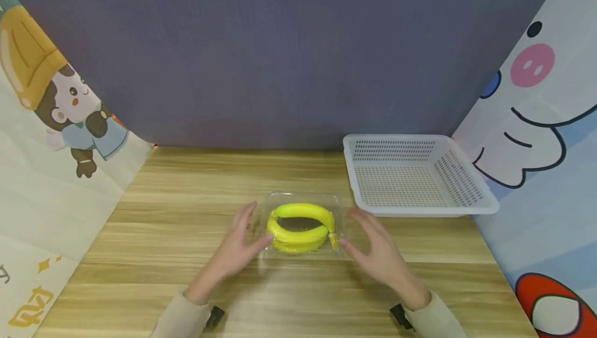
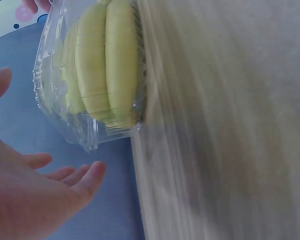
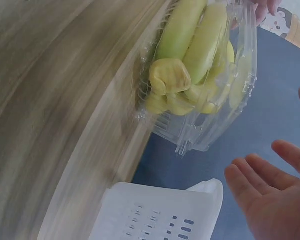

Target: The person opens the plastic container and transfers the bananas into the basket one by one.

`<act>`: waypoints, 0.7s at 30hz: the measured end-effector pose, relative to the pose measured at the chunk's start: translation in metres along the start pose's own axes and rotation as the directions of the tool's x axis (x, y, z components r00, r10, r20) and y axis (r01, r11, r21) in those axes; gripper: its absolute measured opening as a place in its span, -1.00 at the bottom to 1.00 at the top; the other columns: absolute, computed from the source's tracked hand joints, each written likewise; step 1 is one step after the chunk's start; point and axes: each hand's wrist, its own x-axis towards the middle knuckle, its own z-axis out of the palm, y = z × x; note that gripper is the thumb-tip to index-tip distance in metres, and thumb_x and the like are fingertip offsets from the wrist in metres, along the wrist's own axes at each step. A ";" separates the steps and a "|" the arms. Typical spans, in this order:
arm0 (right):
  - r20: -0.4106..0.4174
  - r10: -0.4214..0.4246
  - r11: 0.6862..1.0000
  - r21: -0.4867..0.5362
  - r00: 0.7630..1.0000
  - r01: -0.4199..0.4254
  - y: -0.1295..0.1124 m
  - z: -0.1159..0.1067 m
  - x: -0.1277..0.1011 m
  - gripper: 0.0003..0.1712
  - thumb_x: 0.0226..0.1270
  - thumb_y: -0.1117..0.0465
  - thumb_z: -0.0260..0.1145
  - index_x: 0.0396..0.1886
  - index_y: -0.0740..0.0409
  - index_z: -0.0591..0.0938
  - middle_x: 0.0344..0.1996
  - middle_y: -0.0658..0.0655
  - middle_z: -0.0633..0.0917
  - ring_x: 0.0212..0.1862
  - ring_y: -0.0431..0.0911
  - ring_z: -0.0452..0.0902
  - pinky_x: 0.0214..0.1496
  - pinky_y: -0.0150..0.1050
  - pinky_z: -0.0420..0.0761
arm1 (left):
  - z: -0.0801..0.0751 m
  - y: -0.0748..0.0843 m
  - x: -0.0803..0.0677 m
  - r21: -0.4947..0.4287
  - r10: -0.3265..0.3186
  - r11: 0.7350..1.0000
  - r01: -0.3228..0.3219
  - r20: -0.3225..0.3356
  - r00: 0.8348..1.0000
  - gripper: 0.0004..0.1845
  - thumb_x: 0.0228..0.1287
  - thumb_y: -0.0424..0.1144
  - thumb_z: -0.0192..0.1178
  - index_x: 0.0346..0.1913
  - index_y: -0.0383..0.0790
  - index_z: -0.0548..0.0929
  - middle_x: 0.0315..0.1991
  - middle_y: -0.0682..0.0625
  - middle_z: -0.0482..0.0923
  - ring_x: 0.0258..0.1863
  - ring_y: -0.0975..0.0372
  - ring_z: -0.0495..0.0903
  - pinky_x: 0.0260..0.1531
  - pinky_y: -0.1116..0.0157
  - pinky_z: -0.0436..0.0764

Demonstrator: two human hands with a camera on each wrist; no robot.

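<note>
A clear plastic clamshell box (image 1: 305,198) sits on the wooden table, its lid closed over several yellow bananas (image 1: 298,239). At the box's left side is my left hand (image 1: 238,247), fingers spread and thumb toward the near corner. My right hand (image 1: 380,250) mirrors it on the right side, thumb beside the near right corner. In the left wrist view a gap shows between the left fingers (image 2: 92,180) and the box's end. The right wrist view likewise has the right fingers (image 3: 240,182) apart from the box, with nothing held.
A white perforated plastic basket (image 1: 420,211) stands at the back right of the wooden table (image 1: 196,182), just beyond my right hand. A grey panel (image 1: 261,58) rises behind the table. Cartoon-printed sheets (image 1: 42,193) flank both sides.
</note>
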 end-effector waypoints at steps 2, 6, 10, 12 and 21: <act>0.004 -0.012 1.000 0.005 1.000 0.012 0.000 0.001 0.000 -0.25 0.21 0.11 0.49 0.34 0.31 0.49 0.35 0.28 0.50 0.36 0.28 0.39 0.37 0.28 0.38 | 0.002 0.000 -0.001 0.000 -0.018 1.000 0.018 0.016 1.000 0.01 0.35 0.14 0.29 0.63 -0.20 -0.02 0.58 -0.31 -0.02 0.24 -0.26 0.44 0.07 -0.30 0.57; 0.013 -0.032 0.999 0.007 0.999 0.032 0.001 0.003 0.001 -0.25 0.21 0.10 0.48 0.35 0.32 0.48 0.36 0.28 0.49 0.36 0.26 0.38 0.37 0.28 0.38 | 0.004 0.000 -0.002 -0.037 -0.038 0.999 0.040 0.037 0.999 0.04 0.32 0.14 0.31 0.64 -0.16 -0.05 0.56 -0.31 0.02 0.26 -0.27 0.43 0.10 -0.31 0.55; 0.020 -0.033 0.999 -0.007 0.999 0.033 0.002 0.004 0.000 -0.24 0.21 0.10 0.48 0.36 0.30 0.47 0.37 0.29 0.47 0.37 0.26 0.37 0.37 0.29 0.38 | 0.008 -0.002 -0.001 -0.086 -0.052 0.995 0.058 0.072 0.996 0.09 0.29 0.13 0.35 0.65 -0.11 -0.09 0.55 -0.33 0.04 0.31 -0.33 0.38 0.19 -0.31 0.47; 0.027 -0.038 0.999 -0.020 0.999 0.038 0.003 0.005 -0.001 -0.23 0.21 0.09 0.49 0.36 0.29 0.47 0.38 0.29 0.47 0.36 0.27 0.38 0.35 0.29 0.40 | 0.009 -0.003 -0.002 -0.108 -0.067 0.991 0.077 0.092 0.994 0.13 0.26 0.13 0.38 0.65 -0.12 -0.12 0.55 -0.34 0.04 0.33 -0.35 0.35 0.23 -0.30 0.43; 0.065 -0.125 0.987 -0.093 0.990 0.130 0.006 0.011 -0.003 -0.21 0.25 -0.06 0.44 0.36 0.28 0.48 0.36 0.32 0.46 0.32 0.25 0.41 0.26 0.29 0.51 | 0.015 -0.008 -0.001 -0.193 -0.084 0.975 0.112 0.145 0.986 0.33 0.06 0.00 0.56 0.64 -0.26 -0.21 0.59 -0.33 -0.05 0.48 -0.25 0.16 0.40 -0.21 0.26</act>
